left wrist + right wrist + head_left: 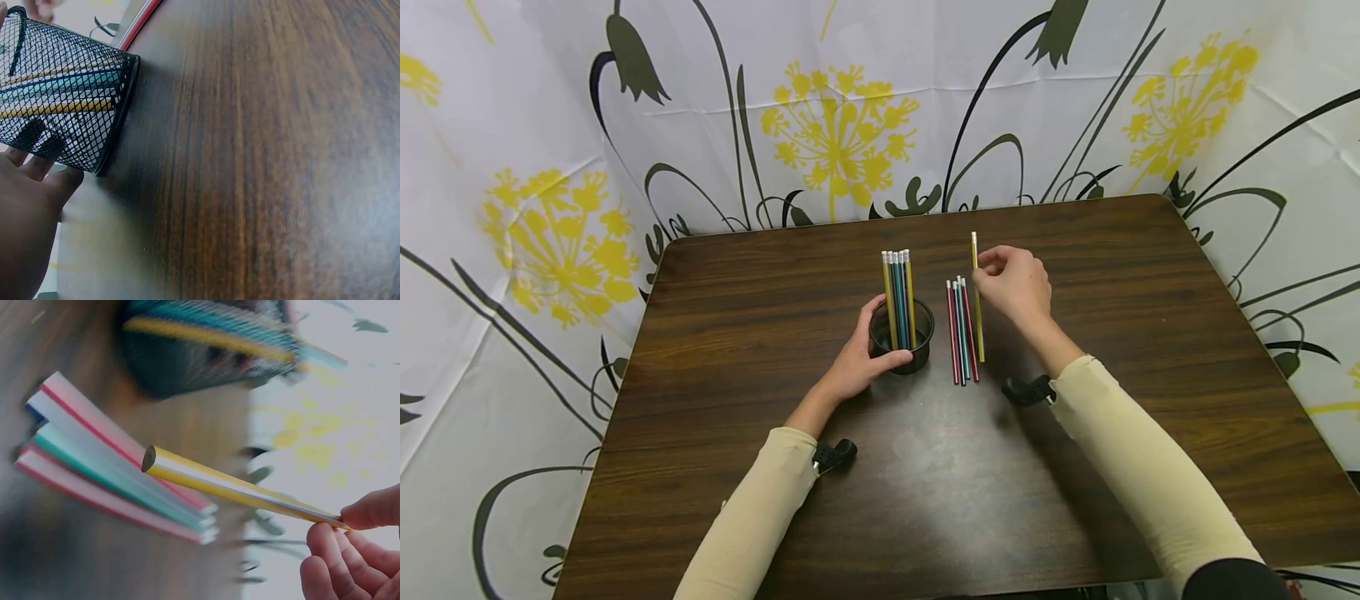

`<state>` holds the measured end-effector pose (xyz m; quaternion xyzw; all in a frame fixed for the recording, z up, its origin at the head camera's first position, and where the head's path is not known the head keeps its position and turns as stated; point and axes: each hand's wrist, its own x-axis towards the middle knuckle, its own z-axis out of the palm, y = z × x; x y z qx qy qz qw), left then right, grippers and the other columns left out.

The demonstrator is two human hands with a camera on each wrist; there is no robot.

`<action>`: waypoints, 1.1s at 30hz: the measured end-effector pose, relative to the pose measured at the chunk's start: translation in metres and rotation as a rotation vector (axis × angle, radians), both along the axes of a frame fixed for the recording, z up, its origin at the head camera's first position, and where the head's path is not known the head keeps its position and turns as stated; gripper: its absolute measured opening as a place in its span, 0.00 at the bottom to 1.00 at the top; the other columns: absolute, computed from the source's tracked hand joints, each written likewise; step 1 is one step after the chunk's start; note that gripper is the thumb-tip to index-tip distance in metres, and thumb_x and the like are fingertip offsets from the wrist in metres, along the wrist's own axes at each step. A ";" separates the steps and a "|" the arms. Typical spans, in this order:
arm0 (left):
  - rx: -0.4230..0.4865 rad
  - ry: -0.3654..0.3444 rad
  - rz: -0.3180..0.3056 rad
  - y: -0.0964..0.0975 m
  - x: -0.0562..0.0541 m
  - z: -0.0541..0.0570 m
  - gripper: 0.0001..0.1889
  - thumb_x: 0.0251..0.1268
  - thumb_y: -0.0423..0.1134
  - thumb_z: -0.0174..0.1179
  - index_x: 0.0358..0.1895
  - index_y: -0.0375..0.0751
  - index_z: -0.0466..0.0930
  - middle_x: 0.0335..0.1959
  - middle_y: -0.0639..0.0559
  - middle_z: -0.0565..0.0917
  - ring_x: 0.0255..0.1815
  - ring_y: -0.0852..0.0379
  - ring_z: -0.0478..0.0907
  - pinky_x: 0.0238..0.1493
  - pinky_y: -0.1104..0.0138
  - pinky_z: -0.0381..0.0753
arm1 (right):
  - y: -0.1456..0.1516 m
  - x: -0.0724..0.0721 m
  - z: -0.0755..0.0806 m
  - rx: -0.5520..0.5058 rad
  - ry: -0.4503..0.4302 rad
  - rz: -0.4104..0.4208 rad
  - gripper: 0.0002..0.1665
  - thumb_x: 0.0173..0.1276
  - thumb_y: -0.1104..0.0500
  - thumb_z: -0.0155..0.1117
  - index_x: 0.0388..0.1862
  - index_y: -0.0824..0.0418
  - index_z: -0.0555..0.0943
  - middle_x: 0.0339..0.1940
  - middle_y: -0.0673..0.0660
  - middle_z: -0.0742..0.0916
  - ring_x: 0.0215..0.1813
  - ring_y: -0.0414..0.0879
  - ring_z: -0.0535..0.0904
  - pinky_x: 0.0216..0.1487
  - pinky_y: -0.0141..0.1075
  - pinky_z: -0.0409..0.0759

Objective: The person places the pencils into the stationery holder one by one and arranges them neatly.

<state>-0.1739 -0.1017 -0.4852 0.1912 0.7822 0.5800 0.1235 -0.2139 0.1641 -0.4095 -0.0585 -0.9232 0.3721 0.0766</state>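
A black mesh pencil cup (922,354) stands on the table with several yellow and blue-green pencils (898,292) upright in it. My left hand (859,360) curls round the cup's left side, thumb across its near face; in the left wrist view its fingers (62,184) lie against the mesh. To the right, my right hand (1018,285) pinches a yellow pencil (219,487) between thumb and fingertips close to its eraser end. Just left of that pencil, several red, blue and green pencils (962,333) lie side by side on the table.
The dark wood-grain table (737,333) reaches back to a white curtain (700,133) printed with yellow flowers and dark stems. Black wrist mounts (1028,390) stick out from both cream sleeves (1150,458).
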 end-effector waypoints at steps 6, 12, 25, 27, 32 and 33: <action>-0.016 -0.002 0.014 -0.001 0.000 0.000 0.46 0.63 0.45 0.67 0.75 0.69 0.43 0.73 0.52 0.59 0.68 0.52 0.62 0.68 0.47 0.59 | -0.010 0.009 0.040 -0.179 0.168 0.039 0.14 0.62 0.56 0.64 0.46 0.58 0.87 0.30 0.53 0.87 0.31 0.44 0.80 0.30 0.35 0.69; -0.013 -0.020 0.006 0.000 0.001 0.004 0.47 0.64 0.40 0.66 0.77 0.60 0.41 0.74 0.47 0.58 0.70 0.48 0.60 0.69 0.45 0.57 | -0.025 0.021 0.064 -0.352 0.350 0.129 0.13 0.63 0.61 0.66 0.46 0.61 0.86 0.32 0.54 0.88 0.27 0.40 0.80 0.29 0.29 0.72; 0.051 -0.044 -0.041 0.004 0.010 0.033 0.45 0.65 0.31 0.62 0.77 0.47 0.41 0.73 0.39 0.58 0.69 0.42 0.62 0.68 0.43 0.58 | -0.054 0.039 0.041 -0.261 0.479 0.371 0.11 0.64 0.62 0.67 0.45 0.62 0.82 0.34 0.52 0.87 0.28 0.40 0.83 0.28 0.36 0.79; 0.061 -0.043 -0.044 0.003 0.009 0.032 0.45 0.65 0.31 0.63 0.77 0.47 0.41 0.73 0.39 0.58 0.69 0.42 0.62 0.68 0.43 0.58 | -0.055 0.040 0.035 -0.242 0.464 0.375 0.11 0.64 0.62 0.67 0.45 0.61 0.82 0.34 0.52 0.87 0.29 0.40 0.83 0.29 0.37 0.80; 0.079 -0.038 -0.052 0.003 0.009 0.031 0.45 0.65 0.32 0.63 0.77 0.46 0.41 0.72 0.38 0.58 0.68 0.40 0.63 0.67 0.42 0.58 | -0.057 0.042 0.021 -0.205 0.413 0.385 0.10 0.64 0.62 0.66 0.45 0.61 0.81 0.34 0.52 0.87 0.29 0.40 0.84 0.30 0.35 0.81; 0.079 -0.040 -0.052 0.003 0.009 0.031 0.45 0.66 0.32 0.63 0.77 0.47 0.41 0.72 0.38 0.58 0.68 0.40 0.63 0.67 0.42 0.59 | -0.057 0.042 0.019 -0.202 0.404 0.387 0.10 0.64 0.62 0.66 0.45 0.61 0.81 0.35 0.52 0.87 0.30 0.40 0.84 0.31 0.35 0.81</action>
